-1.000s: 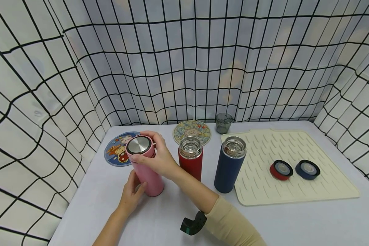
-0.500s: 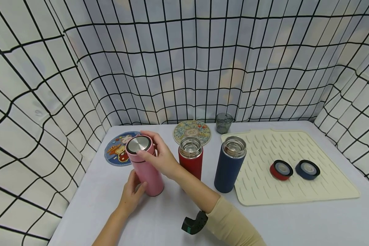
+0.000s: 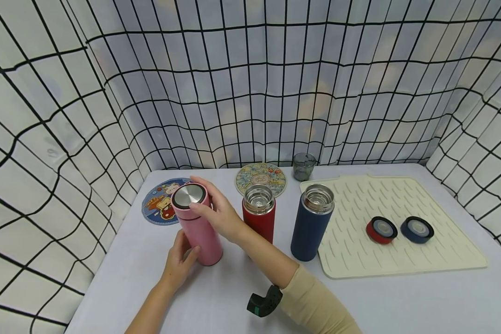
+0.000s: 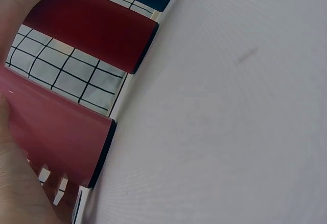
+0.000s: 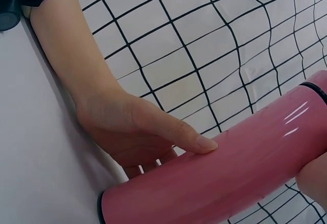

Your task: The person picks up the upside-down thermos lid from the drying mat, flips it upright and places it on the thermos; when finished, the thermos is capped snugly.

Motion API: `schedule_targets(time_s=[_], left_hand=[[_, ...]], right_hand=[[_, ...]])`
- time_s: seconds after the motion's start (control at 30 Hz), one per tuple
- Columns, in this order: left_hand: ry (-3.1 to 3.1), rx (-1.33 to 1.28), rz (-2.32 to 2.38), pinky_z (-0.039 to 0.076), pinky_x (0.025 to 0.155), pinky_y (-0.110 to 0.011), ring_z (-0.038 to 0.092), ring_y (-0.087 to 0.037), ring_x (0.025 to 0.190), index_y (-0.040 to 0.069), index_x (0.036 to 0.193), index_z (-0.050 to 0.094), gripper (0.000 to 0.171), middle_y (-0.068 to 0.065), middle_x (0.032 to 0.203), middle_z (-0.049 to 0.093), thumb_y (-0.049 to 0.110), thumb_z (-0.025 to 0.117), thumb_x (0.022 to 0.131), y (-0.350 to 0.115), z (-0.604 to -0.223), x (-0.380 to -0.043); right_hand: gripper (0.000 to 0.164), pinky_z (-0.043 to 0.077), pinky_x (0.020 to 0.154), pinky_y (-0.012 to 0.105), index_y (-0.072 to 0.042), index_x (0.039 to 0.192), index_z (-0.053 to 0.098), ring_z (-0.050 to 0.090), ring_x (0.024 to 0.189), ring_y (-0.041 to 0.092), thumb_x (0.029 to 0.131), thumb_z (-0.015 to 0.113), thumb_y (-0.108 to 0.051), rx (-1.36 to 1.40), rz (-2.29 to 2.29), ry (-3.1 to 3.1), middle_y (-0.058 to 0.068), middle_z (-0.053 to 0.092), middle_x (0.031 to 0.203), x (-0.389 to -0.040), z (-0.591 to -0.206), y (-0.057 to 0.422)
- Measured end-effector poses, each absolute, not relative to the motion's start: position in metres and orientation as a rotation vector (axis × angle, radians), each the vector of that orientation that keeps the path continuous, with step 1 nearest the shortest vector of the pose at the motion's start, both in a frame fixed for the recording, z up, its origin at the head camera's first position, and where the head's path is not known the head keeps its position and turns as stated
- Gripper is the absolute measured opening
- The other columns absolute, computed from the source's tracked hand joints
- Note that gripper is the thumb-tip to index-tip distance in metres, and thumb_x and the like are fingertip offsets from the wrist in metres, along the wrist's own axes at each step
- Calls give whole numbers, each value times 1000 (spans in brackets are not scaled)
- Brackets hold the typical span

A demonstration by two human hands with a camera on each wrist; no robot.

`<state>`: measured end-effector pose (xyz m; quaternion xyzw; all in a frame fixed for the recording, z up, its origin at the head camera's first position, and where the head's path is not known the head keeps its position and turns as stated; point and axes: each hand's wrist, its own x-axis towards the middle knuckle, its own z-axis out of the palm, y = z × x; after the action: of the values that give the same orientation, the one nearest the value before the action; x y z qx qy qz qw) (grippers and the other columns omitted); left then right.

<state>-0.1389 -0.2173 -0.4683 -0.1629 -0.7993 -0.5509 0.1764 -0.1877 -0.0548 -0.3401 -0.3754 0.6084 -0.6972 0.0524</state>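
Note:
A pink thermos flask (image 3: 203,241) stands upright on the table at the left, its lid (image 3: 188,197) with a brushed metal top in place. My left hand (image 3: 178,262) holds the flask low on its body, thumb toward the front. My right hand (image 3: 222,214) grips the lid from the right, thumb at its near edge and fingers behind it, partly hidden. In the right wrist view the left thumb lies along the pink body (image 5: 219,178). Beside it stand an uncapped red flask (image 3: 259,220), partly behind my right forearm, and an uncapped navy flask (image 3: 311,232).
On the cream ribbed mat (image 3: 401,195) at right lie a red lid (image 3: 382,230) and a navy lid (image 3: 417,230), undersides up. A blue cartoon coaster (image 3: 156,208), a patterned round coaster (image 3: 260,176) and a dark glass cup (image 3: 304,167) sit behind. Black grid netting (image 3: 250,93) surrounds the table.
My right thumb has shifted to the right around the lid, from its near side toward its right edge. The flask and my left hand stay in place.

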Motion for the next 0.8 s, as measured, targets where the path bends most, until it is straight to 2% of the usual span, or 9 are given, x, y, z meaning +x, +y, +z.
schedule_targets(time_s=[0.1, 0.2, 0.3, 0.43, 0.53, 0.7, 0.8], left_hand=[[-2269, -456, -1564, 42, 86, -14, 54, -2, 100, 7, 132, 36, 53, 7, 116, 54, -4, 53, 83, -217, -468, -139], [-2263, -462, -1564, 42, 86, -14, 54, -2, 99, 6, 132, 37, 52, 8, 115, 54, -4, 53, 83, -218, -469, -139], [-2254, -477, -1572, 42, 86, -13, 54, -3, 98, 5, 131, 37, 50, 8, 114, 54, -2, 53, 85, -219, -470, -139], [-2246, -487, -1582, 42, 86, -13, 54, -3, 98, 4, 130, 37, 46, 9, 113, 54, 0, 53, 87, -219, -470, -140], [-2248, -482, -1583, 42, 86, -14, 54, -3, 99, 4, 130, 37, 47, 10, 114, 54, -1, 53, 86, -219, -469, -140], [-2255, -468, -1590, 42, 86, -15, 54, -2, 100, 6, 132, 37, 52, 10, 116, 54, -4, 52, 84, -217, -467, -139], [-2255, -470, -1592, 42, 87, -15, 54, -3, 100, 7, 132, 37, 52, 9, 116, 53, -4, 52, 84, -217, -467, -139]], right_hand=[[52, 37, 97, 28, -7, 137, 35, 43, 115, 10, 89, 53, -10, -1101, -2133, 1894, 10, 46, 131, -187, -339, -55], [53, 42, 89, 28, -13, 132, 42, 47, 107, 9, 83, 63, -11, -1025, -2151, 1978, 1, 51, 121, -187, -340, -57], [55, 45, 80, 28, -20, 126, 46, 45, 101, 8, 77, 71, -15, -927, -2159, 2067, -8, 51, 114, -186, -340, -59], [60, 44, 83, 29, -23, 124, 46, 41, 106, 8, 73, 76, -21, -887, -2141, 2157, -10, 47, 114, -184, -339, -61], [60, 39, 90, 30, -19, 130, 43, 38, 112, 8, 77, 71, -21, -946, -2110, 2153, -7, 44, 120, -184, -339, -59], [53, 32, 100, 29, -10, 140, 32, 38, 120, 10, 90, 49, -16, -1079, -2108, 1912, 7, 41, 135, -186, -341, -56], [50, 31, 102, 27, -5, 141, 29, 39, 121, 11, 93, 42, -14, -1110, -2115, 1814, 14, 39, 136, -187, -341, -55]])
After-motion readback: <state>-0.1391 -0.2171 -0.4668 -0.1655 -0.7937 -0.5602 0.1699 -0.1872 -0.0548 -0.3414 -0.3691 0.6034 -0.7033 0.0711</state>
